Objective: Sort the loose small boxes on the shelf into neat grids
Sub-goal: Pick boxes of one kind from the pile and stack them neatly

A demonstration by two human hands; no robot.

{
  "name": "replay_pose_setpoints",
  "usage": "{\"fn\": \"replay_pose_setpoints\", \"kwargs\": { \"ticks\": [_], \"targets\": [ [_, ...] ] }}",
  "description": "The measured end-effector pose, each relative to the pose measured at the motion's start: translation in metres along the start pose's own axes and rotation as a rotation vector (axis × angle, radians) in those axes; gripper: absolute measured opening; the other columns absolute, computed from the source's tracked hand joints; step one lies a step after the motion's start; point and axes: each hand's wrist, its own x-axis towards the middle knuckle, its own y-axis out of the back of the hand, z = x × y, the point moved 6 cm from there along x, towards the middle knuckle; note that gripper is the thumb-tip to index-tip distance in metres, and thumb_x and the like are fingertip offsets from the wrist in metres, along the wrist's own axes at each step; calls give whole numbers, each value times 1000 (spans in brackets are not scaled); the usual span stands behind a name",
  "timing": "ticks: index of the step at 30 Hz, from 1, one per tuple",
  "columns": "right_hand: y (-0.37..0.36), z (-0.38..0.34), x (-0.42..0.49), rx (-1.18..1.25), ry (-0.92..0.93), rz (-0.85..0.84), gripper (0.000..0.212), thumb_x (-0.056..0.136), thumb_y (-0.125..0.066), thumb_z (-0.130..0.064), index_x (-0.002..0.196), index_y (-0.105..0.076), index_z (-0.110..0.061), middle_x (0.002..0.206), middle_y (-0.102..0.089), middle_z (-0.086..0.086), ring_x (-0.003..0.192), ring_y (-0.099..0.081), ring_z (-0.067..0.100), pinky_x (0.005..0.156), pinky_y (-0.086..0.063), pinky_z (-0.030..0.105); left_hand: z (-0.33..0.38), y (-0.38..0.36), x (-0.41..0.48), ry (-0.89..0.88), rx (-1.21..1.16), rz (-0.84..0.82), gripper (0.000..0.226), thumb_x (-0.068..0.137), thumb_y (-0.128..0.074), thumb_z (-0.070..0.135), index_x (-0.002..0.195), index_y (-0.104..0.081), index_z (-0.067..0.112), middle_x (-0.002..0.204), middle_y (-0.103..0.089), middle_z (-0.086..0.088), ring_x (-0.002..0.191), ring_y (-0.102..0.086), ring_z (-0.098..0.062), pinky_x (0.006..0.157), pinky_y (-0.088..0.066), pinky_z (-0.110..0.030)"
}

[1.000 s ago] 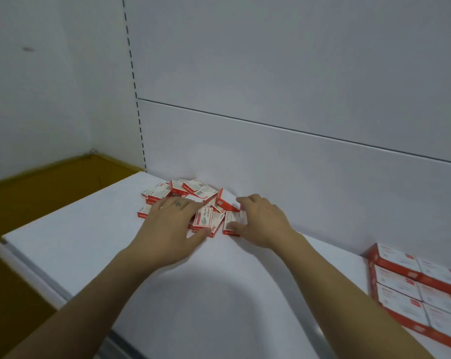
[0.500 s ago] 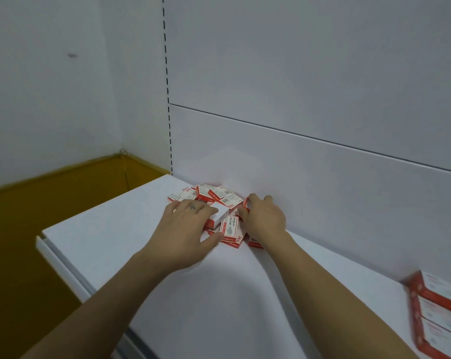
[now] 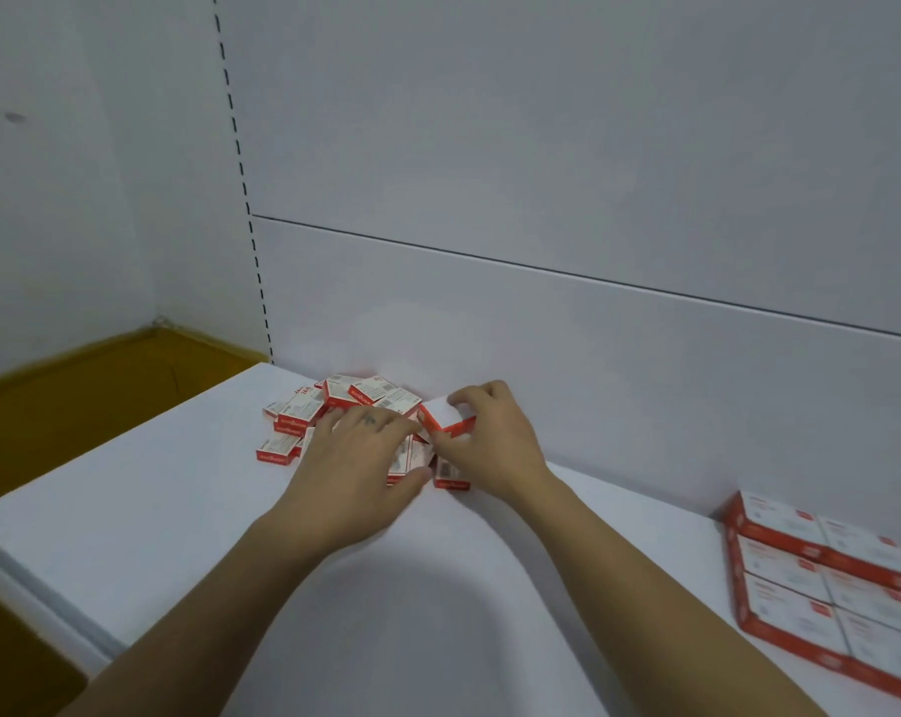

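Small red-and-white boxes (image 3: pixel 344 406) lie in a jumbled heap at the far left of the white shelf (image 3: pixel 153 509), against its back panel (image 3: pixel 567 344), overlapping at odd angles. One tilted box (image 3: pixel 451 426) is raised on edge at the heap's right side.

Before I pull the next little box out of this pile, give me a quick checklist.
1. Right hand pinches one small red-and-white cardboard box: ok.
2. Left hand lies flat on the heap of small red-and-white boxes: ok.
3. Bare white shelf in front of the heap for a grid: ok.
4. Heap in neat rows: not ok, jumbled.
5. Larger red-and-white cartons at right stand apart from the heap: ok.
6. Boxes under the left palm: cannot tell.
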Motion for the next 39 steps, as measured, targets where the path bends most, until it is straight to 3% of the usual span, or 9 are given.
{"fn": "replay_pose_setpoints", "kwargs": {
  "ticks": [3,7,12,18,22,26,30,34,39],
  "targets": [
    [26,7,-20,-2,69,23,51,77,-73,-38,123,-56,-23,123,-44,-7,100,-54,8,85,-46,21,17,-2,5,-30,-57,29,57,87,-52,55,138,-38,34,143,-44,9,133,-34,-16,112,-20,-39],
    [67,18,-50,-16,110,57,62,77,-76,-32,131,-48,-25,130,-46,-9,101,-45,-2,84,-38,6,48,-5,14,-113,-140,54,68,82,-63,49,141,-34,32,142,-46,7,131,-38,-18,109,-25,-37],
    [119,40,-91,9,65,146,73,75,-79,-28,138,-40,-24,136,-45,-6,121,-48,10,104,-44,28,106,-15,24,-256,-214,63,72,82,-65,48,143,-29,35,145,-41,10,133,-35,-16,111,-22,-36],
    [162,71,-137,20,2,247,72,75,-79,-30,135,-40,-30,131,-45,-15,116,-49,1,100,-43,20,170,-26,30,-549,-290,220,49,75,-78,31,120,-58,24,117,-64,3,108,-58,-23,95,-37,-35],
    [174,89,-156,60,-67,302,65,76,-78,-28,129,-41,-35,125,-45,-18,113,-51,2,96,-43,15,197,-33,27,-627,-396,281,35,80,-67,32,113,-61,23,106,-67,4,99,-57,-15,93,-38,-28],
    [170,103,-169,149,-91,352,52,78,-76,-27,121,-49,-34,122,-52,-16,110,-56,1,91,-45,11,204,-52,15,-628,-500,214,33,86,-57,37,114,-63,21,106,-68,4,98,-61,-16,91,-45,-32],
    [155,109,-177,165,-90,300,31,85,-68,-31,115,-59,-27,115,-57,-16,106,-58,2,91,-48,17,192,-63,9,-619,-561,135,34,88,-51,42,115,-63,23,117,-60,5,107,-51,-7,94,-39,-21],
    [145,110,-184,305,-170,267,14,96,-53,-29,101,-66,-25,90,-67,-14,84,-64,3,72,-49,15,191,-62,0,-496,-832,-14,20,89,-56,34,107,-61,26,105,-63,19,99,-58,1,86,-42,-12],
    [142,109,-187,524,-314,287,34,99,-37,-34,96,-65,-15,80,-70,-1,68,-71,20,50,-56,39,199,-68,-8,-263,-1111,-184,17,85,-54,43,94,-63,32,90,-71,17,85,-68,-5,72,-54,-18]
  ]
}}
